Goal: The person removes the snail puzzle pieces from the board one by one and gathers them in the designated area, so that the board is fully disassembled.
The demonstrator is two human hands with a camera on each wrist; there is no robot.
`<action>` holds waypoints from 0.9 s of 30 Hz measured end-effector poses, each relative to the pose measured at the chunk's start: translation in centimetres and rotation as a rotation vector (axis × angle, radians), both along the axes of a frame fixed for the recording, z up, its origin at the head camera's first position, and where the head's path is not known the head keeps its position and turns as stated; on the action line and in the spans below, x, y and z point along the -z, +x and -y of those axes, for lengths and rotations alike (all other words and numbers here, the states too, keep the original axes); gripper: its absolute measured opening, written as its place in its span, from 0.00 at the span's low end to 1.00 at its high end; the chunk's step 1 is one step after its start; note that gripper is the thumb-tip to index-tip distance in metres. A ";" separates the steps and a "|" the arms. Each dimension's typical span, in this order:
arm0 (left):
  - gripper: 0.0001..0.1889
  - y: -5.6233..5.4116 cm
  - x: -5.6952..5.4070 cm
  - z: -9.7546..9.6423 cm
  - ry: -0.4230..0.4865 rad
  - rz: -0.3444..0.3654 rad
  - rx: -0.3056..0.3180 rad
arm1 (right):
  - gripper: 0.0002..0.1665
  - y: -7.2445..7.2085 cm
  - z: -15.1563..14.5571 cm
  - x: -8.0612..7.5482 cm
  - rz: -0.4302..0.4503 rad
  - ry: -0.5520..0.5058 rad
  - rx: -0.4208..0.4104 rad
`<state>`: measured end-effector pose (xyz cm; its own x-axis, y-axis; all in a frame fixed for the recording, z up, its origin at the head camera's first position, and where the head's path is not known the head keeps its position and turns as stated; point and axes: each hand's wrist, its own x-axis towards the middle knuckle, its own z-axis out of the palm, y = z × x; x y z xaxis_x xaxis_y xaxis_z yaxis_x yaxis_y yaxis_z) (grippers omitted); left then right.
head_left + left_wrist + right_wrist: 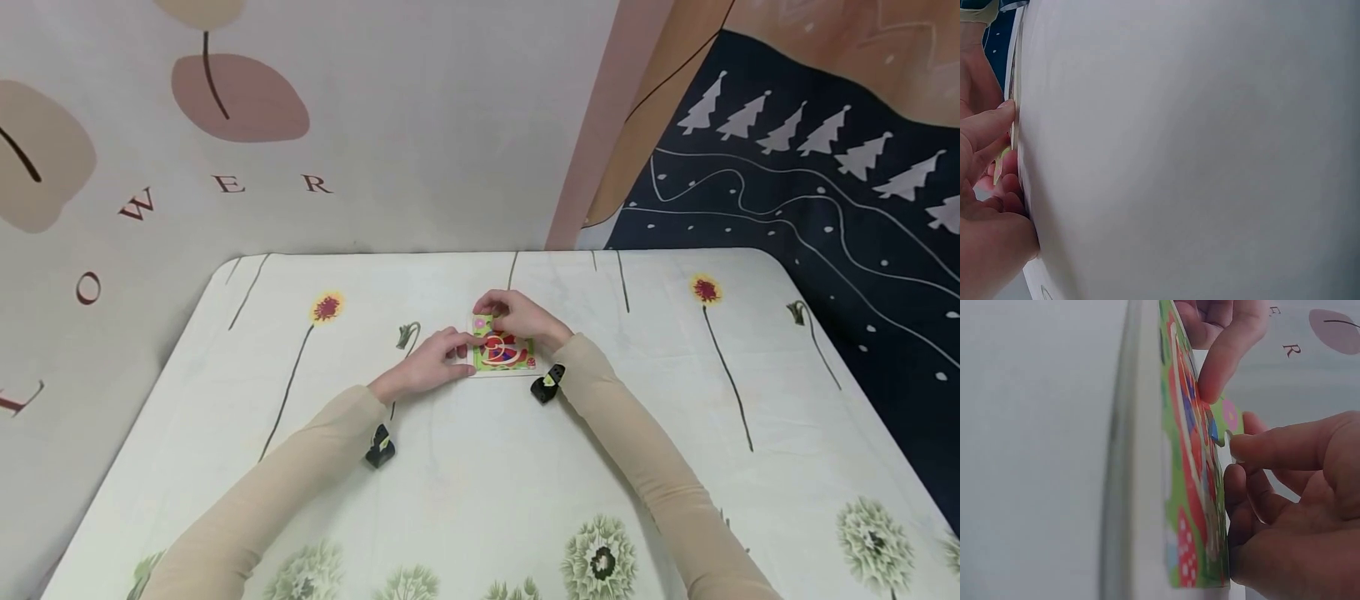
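A small picture puzzle (pixel 504 362), red and green in a pale frame, lies on the table in front of both hands. My right hand (pixel 528 320) is at its far edge and pinches a green puzzle piece (pixel 1230 416) with a pink flower on it. In the right wrist view this piece is tilted up from the board. From the left, my left hand (pixel 429 360) reaches over the puzzle's near-left side, its extended index finger (pixel 1221 375) touching the picture. The left wrist view shows the puzzle only edge-on, mostly behind the fingers.
The white tabletop (pixel 465 475) carries printed flowers and stems. Behind it hangs a pale patterned backdrop (pixel 435 125), with a dark printed section with trees (pixel 780 133) on the right. A small black device (pixel 547 384) sits at the right wrist, another black device (pixel 381 447) at the left.
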<state>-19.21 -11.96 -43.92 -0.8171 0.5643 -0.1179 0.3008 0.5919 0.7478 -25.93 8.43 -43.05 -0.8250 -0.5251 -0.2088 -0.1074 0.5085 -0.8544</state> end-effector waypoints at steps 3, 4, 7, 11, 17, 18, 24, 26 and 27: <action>0.24 0.0 0.0 0.0 -0.003 0.003 -0.003 | 0.20 0.2 -0.1 -0.1 -0.011 -0.039 0.013; 0.24 0.0 0.0 0.0 -0.004 0.004 -0.004 | 0.19 0.3 -0.1 -0.2 -0.017 -0.048 0.018; 0.25 0.0 0.0 0.0 -0.005 0.008 -0.007 | 0.16 0.6 0.0 -0.5 -0.034 -0.053 0.034; 0.25 0.0 0.0 0.0 -0.002 0.005 -0.004 | 0.16 0.7 0.1 -0.6 -0.043 -0.039 0.051; 0.26 0.1 0.1 -0.1 0.001 0.002 0.001 | 0.14 0.9 0.0 -0.5 -0.066 -0.028 0.086; 0.26 0.0 0.1 -0.1 0.000 0.004 -0.001 | 0.14 1.0 0.0 -0.5 -0.065 -0.031 0.094; 0.25 -0.1 0.3 0.0 -0.005 0.004 -0.002 | 0.13 1.5 -0.9 -0.9 -0.062 -0.055 0.135; 0.26 -0.1 0.3 0.0 -0.006 -0.002 0.005 | 0.13 1.5 -1.3 -0.9 -0.063 -0.064 0.145; 0.26 -0.1 0.3 0.0 -0.006 -0.003 0.007 | 0.13 1.5 -1.5 -0.9 -0.060 -0.069 0.151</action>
